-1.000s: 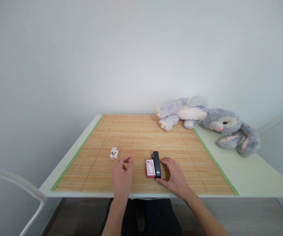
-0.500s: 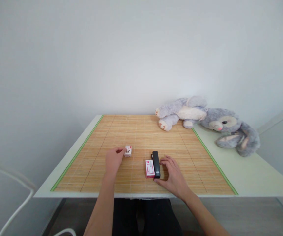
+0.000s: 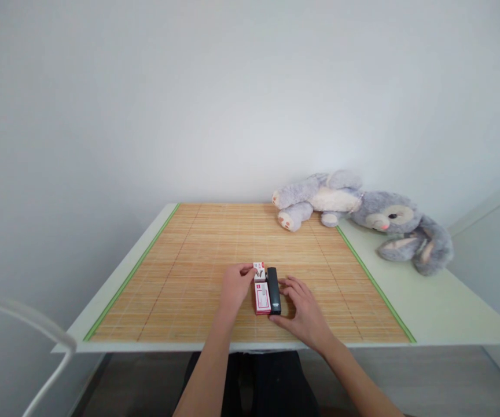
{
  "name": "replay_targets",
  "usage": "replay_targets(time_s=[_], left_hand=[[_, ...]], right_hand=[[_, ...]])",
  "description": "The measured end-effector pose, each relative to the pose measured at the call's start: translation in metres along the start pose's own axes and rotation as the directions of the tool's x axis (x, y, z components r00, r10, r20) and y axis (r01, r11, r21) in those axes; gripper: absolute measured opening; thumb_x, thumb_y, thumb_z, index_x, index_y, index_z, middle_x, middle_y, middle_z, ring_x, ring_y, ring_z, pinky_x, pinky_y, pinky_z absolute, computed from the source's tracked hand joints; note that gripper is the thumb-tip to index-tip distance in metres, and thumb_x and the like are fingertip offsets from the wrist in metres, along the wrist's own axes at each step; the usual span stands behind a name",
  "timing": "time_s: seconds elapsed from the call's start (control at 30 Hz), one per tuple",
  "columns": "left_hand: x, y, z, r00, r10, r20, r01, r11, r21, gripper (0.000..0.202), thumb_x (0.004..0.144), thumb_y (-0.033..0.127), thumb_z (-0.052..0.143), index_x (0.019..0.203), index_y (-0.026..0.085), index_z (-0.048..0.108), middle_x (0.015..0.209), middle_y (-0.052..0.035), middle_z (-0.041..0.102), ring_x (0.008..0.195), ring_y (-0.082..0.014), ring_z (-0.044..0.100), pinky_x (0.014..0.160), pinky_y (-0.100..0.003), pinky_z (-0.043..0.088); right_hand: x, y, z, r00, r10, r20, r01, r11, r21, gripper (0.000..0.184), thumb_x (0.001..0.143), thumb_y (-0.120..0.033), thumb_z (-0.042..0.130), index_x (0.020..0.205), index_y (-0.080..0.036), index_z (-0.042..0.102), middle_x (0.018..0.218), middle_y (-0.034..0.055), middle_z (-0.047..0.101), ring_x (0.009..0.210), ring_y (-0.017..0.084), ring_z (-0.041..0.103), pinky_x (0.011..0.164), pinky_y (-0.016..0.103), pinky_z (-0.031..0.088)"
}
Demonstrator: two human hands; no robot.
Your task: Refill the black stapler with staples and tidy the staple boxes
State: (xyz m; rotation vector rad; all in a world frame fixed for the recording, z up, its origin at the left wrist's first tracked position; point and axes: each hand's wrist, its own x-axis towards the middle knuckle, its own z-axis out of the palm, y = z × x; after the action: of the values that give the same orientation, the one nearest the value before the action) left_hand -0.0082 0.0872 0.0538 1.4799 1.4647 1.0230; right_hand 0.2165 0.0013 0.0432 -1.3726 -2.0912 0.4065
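Pinched between my left hand's (image 3: 235, 285) fingers is a small white box (image 3: 259, 269) with red corners and a dark picture on top. It sits just beyond a flat pink-and-white box (image 3: 262, 297). A black stapler (image 3: 274, 291) lies lengthwise along the right side of both boxes. My right hand (image 3: 304, 311) is curved around the stapler's right side with fingers apart. Its thumb tip is at the stapler's near end, and the other fingertips are close to its right edge. Whether they press on it I cannot tell.
A bamboo mat (image 3: 215, 231) with green edges covers much of the white table (image 3: 462, 307). At the back right lies a grey plush rabbit (image 3: 337, 200), partly over the mat, against the wall. A white cable (image 3: 46, 330) curves in at the lower left.
My left hand has carried the small white box to the right, from apart on the mat to beside the stapler, above the pink-and-white box. My right hand has stayed by the stapler.
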Motion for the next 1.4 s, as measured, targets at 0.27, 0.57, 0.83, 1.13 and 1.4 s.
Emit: replay_targets(time_s=[0.27, 0.57, 0.83, 1.13, 1.4], left_hand=[[-0.006, 0.005, -0.003, 1.0, -0.018, 0.021, 0.018, 1.0, 0.002, 0.027, 0.083, 0.031, 0.074, 0.109, 0.022, 0.08, 0.107, -0.0092, 0.08, 0.096, -0.024, 0.075, 0.092, -0.038, 0.058], [-0.029, 0.003, 0.002, 0.996, -0.049, -0.074, 0.047, 0.998, -0.032, 0.041, 0.096, 0.044, 0.059, 0.125, 0.018, 0.069, 0.129, -0.0129, 0.072, 0.117, -0.0239, 0.069, 0.107, -0.04, 0.051], [-0.071, -0.001, 0.045, 0.99, -0.139, -0.019, 0.13, 0.961, -0.242, 0.059, 0.103, 0.04, 0.043, 0.159, 0.025, 0.034, 0.168, -0.0027, 0.032, 0.154, -0.0197, 0.032, 0.126, -0.037, 0.031], [-0.082, 0.001, 0.059, 0.997, -0.059, -0.044, 0.053, 0.99, -0.127, 0.064, 0.102, 0.033, 0.036, 0.163, 0.019, 0.023, 0.172, -0.0054, 0.02, 0.159, -0.0191, 0.016, 0.131, -0.038, 0.013], [-0.085, 0.002, 0.065, 0.997, -0.066, -0.027, 0.064, 0.996, -0.066, 0.068, 0.103, 0.036, 0.033, 0.165, 0.017, 0.013, 0.174, -0.0071, 0.009, 0.161, -0.0189, 0.004, 0.132, -0.039, 0.005]], right_hand=[[0.0, -0.003, -0.001, 1.0, 0.002, -0.014, -0.002, 1.0, -0.008, 0.05, 0.075, -0.049, 0.085, 0.113, -0.026, 0.064, 0.14, 0.0106, 0.059, 0.137, 0.032, 0.049, 0.115, 0.054, 0.039], [-0.006, -0.009, 0.0, 0.998, 0.033, -0.045, -0.037, 0.997, -0.073, 0.055, 0.077, -0.05, 0.083, 0.124, -0.027, 0.065, 0.129, 0.0098, 0.062, 0.124, 0.033, 0.054, 0.107, 0.05, 0.044], [-0.01, -0.036, 0.012, 0.979, 0.2, -0.049, -0.205, 0.962, -0.178, 0.058, 0.078, -0.051, 0.081, 0.13, -0.031, 0.063, 0.11, 0.0081, 0.069, 0.106, 0.034, 0.061, 0.088, 0.044, 0.044], [0.004, -0.054, 0.004, 0.963, 0.26, 0.069, -0.259, 0.966, -0.019, 0.017, 0.082, -0.024, 0.069, 0.099, -0.027, 0.066, 0.087, 0.0006, 0.073, 0.076, 0.021, 0.066, 0.065, 0.027, 0.037], [0.006, -0.045, 0.001, 0.958, 0.274, 0.089, -0.275, 0.961, 0.006, 0.016, 0.08, -0.024, 0.069, 0.095, -0.026, 0.067, 0.084, 0.0023, 0.073, 0.072, 0.021, 0.066, 0.062, 0.026, 0.035]])
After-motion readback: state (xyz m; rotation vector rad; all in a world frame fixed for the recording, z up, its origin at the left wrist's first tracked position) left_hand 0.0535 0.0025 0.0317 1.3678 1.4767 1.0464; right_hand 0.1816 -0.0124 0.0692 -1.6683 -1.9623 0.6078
